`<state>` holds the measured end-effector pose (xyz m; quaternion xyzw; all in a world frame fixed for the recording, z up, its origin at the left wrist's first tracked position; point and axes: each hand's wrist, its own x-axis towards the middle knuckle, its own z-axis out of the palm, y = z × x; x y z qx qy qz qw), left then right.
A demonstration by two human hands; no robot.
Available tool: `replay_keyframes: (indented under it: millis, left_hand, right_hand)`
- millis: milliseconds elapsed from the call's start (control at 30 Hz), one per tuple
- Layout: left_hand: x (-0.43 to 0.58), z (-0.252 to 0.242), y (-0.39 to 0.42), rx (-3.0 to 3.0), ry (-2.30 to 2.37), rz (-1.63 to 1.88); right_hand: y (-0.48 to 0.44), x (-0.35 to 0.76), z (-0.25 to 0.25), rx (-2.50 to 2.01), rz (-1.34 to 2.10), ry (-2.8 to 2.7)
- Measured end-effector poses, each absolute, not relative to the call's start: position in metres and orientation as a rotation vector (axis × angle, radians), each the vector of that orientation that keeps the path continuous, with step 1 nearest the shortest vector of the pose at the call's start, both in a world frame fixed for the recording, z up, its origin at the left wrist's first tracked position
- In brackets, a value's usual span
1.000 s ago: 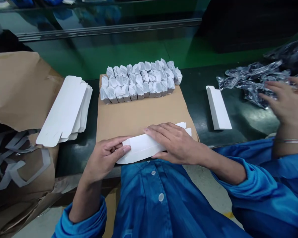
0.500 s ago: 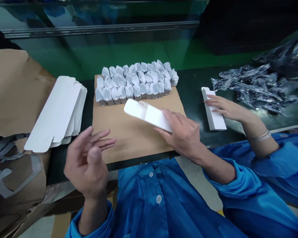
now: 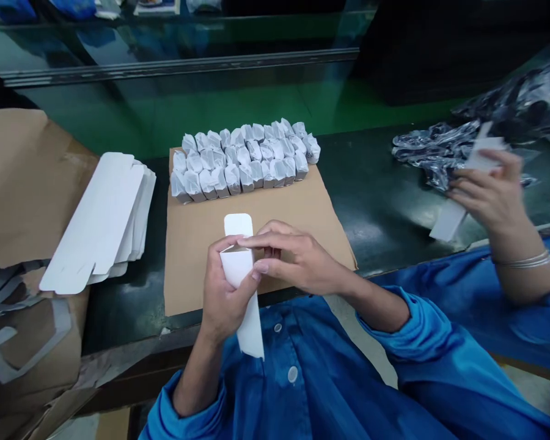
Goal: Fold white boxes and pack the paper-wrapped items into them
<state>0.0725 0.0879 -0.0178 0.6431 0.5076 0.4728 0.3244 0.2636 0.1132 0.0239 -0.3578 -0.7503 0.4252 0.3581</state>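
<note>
My left hand [image 3: 227, 299] is wrapped around a slim white paper box [image 3: 252, 333], held upright and slightly tilted in front of my body. Its upper end is open, with a rounded flap [image 3: 238, 224] standing up at the back. At that end, my right hand [image 3: 293, 253] has its fingers and thumb closed on the box's edge; part of the rim is hidden behind the fingers. Beyond both hands, several rows of small items in whitish wrapping [image 3: 245, 160] stand upright on a brown cardboard sheet [image 3: 187, 269].
Flat white box blanks [image 3: 94, 223] lie stacked at left, beside a brown paper-covered carton [image 3: 22, 183]. At right, a co-worker's hand [image 3: 490, 189] holds another white box [image 3: 449, 220] near black items in clear plastic bags [image 3: 431, 146]. The dark table [image 3: 366, 214] extends beneath.
My right hand has brought the white box left and turned it upright. My left hand has closed around it. The co-worker has lifted their white box toward the bagged items.
</note>
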Motion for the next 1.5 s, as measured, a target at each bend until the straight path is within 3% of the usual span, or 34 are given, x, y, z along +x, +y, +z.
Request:
replay_keyframes:
  millis: [267,467,633,867,1100,1500]
  left_hand:
    - [0.070,-0.022,0.087,1.630,1.328,1.175]
    - [0.073,-0.012,0.086,1.764,1.327,1.036]
    - [0.078,-0.012,0.084,1.848,1.361,0.950]
    - [0.089,-0.033,0.078,1.851,1.322,1.365]
    - [0.080,-0.027,0.073,2.019,1.379,1.065]
    - [0.072,-0.018,0.081,2.154,1.221,1.077]
  right_hand:
    - [0.124,0.264,0.019,-0.842,1.435,-1.784]
    - [0.132,0.265,0.020,-0.995,1.409,-1.369]
    - [0.137,0.259,0.023,-0.957,1.682,-1.331]
    - [0.123,0.252,0.021,-0.941,1.639,-1.383]
    - [0.114,0.259,0.020,-0.876,1.405,-1.693]
    - [0.094,0.247,0.000,-0.832,0.617,-1.969]
